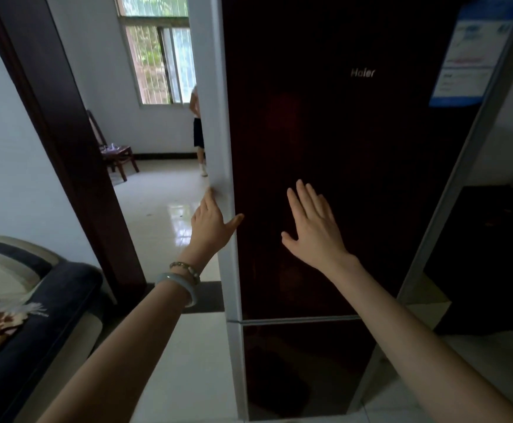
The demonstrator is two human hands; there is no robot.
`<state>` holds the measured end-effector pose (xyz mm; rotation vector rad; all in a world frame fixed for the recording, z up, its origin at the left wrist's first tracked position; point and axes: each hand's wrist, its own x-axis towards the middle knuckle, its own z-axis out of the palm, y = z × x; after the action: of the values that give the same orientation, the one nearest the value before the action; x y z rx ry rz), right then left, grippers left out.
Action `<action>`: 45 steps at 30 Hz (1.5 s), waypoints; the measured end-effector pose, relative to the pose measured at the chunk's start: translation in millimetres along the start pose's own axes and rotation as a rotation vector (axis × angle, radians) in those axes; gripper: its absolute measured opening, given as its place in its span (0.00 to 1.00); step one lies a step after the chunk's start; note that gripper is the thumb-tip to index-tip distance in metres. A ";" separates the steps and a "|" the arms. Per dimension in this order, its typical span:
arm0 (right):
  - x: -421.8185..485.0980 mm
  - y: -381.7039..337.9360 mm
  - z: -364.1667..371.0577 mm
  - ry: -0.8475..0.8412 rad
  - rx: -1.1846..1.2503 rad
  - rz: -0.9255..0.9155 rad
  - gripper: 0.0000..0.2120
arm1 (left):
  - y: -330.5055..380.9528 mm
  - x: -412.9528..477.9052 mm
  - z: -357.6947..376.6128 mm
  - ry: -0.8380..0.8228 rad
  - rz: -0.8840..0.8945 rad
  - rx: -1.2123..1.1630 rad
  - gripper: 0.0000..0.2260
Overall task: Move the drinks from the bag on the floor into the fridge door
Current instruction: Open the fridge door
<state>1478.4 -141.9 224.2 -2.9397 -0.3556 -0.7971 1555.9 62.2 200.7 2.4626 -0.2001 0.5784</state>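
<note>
1. Step in hand: opening or closing the fridge door [325,132]; which of the two cannot be told from this view. The door's dark front is faced, so the door shelves are not in view.
2. Left hand [211,221]: grip spread, fingers laid on the white door edge [218,117], thumb hooked round onto the dark front. Nothing is held.
3. Right hand [313,227]: grip spread, palm flat toward the door front, right of the left hand. Contact looks likely but cannot be confirmed. Nothing is held.
4. Task's things: no drinks and no bag are in view. The floor [169,209] seen at left through the doorway and at the fridge base shows neither.
5. Progress: cannot be judged; the door's inner side is hidden.
6. Next move, if opening: the door edge should be pulled by the left hand, then the bag found on the floor and a drink taken.
7. If closing: a flat push with the right hand until sealed.
8. Risk: a second person [198,129] stands far left, behind the door edge; door swing should be watched.
</note>
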 end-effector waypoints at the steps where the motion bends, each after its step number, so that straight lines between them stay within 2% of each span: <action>1: 2.5 2.2 4.2 -0.020 -0.005 -0.005 0.39 | -2.3 3.9 2.9 0.001 -0.018 -0.012 0.40; 5: 10.0 8.3 20.6 -0.100 -0.017 -0.004 0.40 | -8.4 11.9 10.1 -0.050 -0.099 -0.092 0.40; 11: 15.9 12.4 31.7 -0.208 0.026 0.046 0.41 | -17.0 12.6 12.3 -0.124 -0.118 -0.236 0.40; 19: -1.5 -2.9 18.4 -0.152 0.077 0.003 0.41 | -13.8 5.6 7.9 -0.118 -0.070 -0.262 0.39; 29: -45.9 -37.8 4.0 -0.164 0.074 -0.115 0.41 | -17.8 -80.3 -4.6 -0.027 0.181 -0.143 0.43; 33: -79.2 -52.9 -4.2 -0.150 0.070 -0.138 0.41 | -12.1 -113.4 -19.5 -0.039 0.284 -0.104 0.44; 40: -140.5 -60.2 -23.3 -0.156 0.032 -0.068 0.42 | -7.4 -158.3 -32.2 -0.092 0.466 0.038 0.47; 45: -181.6 -59.8 -45.4 -0.149 0.035 -0.014 0.43 | 10.8 -194.5 -37.7 -0.125 0.522 0.002 0.45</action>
<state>1289.5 -126.6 172.1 -2.9743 -0.3968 -0.5690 1365.6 77.5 146.6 2.4486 -0.9088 0.6333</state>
